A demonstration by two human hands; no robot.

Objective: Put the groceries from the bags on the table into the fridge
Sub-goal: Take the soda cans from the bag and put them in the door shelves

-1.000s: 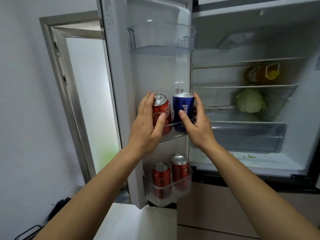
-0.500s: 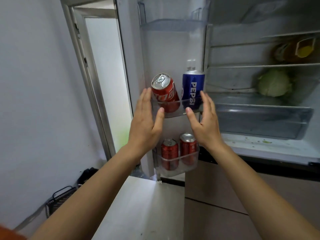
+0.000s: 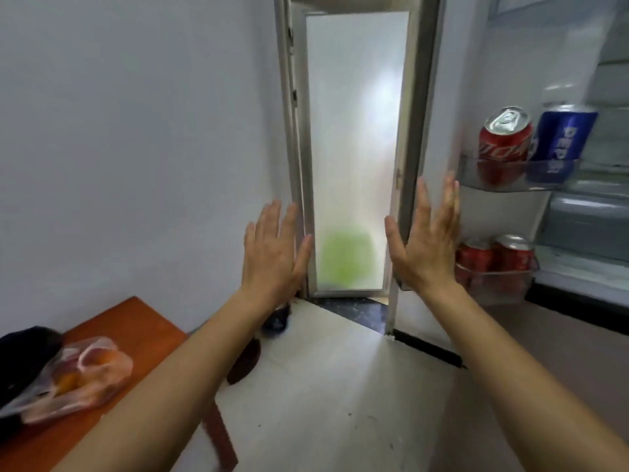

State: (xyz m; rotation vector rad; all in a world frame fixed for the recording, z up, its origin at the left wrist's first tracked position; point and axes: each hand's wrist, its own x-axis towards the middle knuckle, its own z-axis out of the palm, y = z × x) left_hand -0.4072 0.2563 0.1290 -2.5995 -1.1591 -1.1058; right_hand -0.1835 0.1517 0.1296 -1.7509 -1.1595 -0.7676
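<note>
A red cola can (image 3: 503, 144) and a blue Pepsi can (image 3: 561, 141) stand side by side in the middle shelf (image 3: 497, 185) of the open fridge door at the right. Two more red cans (image 3: 495, 258) sit in the door bin below. My left hand (image 3: 272, 253) and my right hand (image 3: 425, 247) are both raised in mid-air with straight fingers, holding nothing, left of the door shelves. On the orange table (image 3: 136, 328) at lower left lies a clear plastic bag (image 3: 81, 376) with orange fruit, beside a black bag (image 3: 23, 359).
A frosted glass door (image 3: 354, 148) in a grey frame stands straight ahead. The fridge interior (image 3: 592, 212) shows at the far right edge. Pale floor tiles (image 3: 340, 386) stretch between table and fridge. A dark object (image 3: 277, 320) lies on the floor by the doorway.
Both hands have let go of the cans and drawn back from the door shelf. The view has swung left and down, bringing the table and its bags into sight.
</note>
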